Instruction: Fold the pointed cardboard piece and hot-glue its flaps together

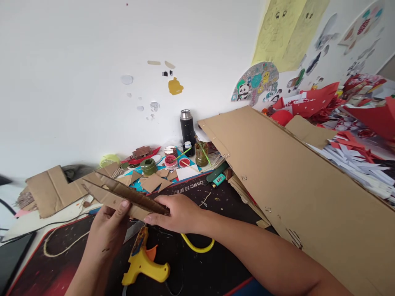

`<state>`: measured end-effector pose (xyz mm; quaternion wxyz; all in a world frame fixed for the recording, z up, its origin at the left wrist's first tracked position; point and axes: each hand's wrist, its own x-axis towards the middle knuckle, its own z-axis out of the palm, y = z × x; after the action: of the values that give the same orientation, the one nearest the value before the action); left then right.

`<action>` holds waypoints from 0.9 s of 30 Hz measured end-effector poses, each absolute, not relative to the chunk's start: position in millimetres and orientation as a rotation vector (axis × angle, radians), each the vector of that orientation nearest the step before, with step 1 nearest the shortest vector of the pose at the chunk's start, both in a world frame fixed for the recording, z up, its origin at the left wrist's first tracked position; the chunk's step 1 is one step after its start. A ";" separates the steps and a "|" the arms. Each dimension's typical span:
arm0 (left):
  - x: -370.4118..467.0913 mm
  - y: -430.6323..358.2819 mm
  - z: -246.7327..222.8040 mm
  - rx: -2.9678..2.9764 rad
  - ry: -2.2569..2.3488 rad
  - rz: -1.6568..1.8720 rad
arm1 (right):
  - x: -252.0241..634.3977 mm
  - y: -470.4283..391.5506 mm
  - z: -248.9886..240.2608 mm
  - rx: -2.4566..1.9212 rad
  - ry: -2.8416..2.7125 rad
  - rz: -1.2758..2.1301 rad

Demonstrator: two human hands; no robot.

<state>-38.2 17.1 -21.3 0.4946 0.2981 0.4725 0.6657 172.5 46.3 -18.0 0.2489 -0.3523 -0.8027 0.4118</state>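
Note:
My left hand (108, 230) grips a flat, pointed piece of cardboard (105, 196) from below, its thumb lying on the surface. My right hand (174, 213) pinches the right end of a narrow cardboard strip (132, 194), which stands on edge along the flat piece. Both pieces taper toward the left. Just below my hands, a yellow glue gun (145, 263) lies on the dark desk mat (210, 275), its nozzle toward the cardboard. My right fingers are partly hidden behind the strip.
A large cardboard sheet (271, 164) leans across the right side. Paint jars (148, 166), a black thermos (187, 129) and cardboard scraps (152, 182) stand or lie along the wall. Yellow tubing (199, 248) lies right of the glue gun. Red and white paper (321, 100) is heaped at far right.

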 end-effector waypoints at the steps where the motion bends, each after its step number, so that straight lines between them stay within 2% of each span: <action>1: -38.3 16.8 -21.1 0.756 1.159 1.594 | 173.0 46.4 -17.9 -0.955 -2.180 1.131; 17: -35.8 15.6 -22.7 0.864 1.209 1.460 | 172.6 47.6 -17.6 -0.943 -2.150 1.189; 27: -32.3 14.7 -20.9 0.883 1.215 1.514 | 175.1 47.0 -15.8 -0.942 -2.014 1.466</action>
<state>-32.3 14.7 -20.9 0.4835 0.3623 0.4989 0.6214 175.1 47.0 -15.8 0.2370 -0.3435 -0.7347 0.5349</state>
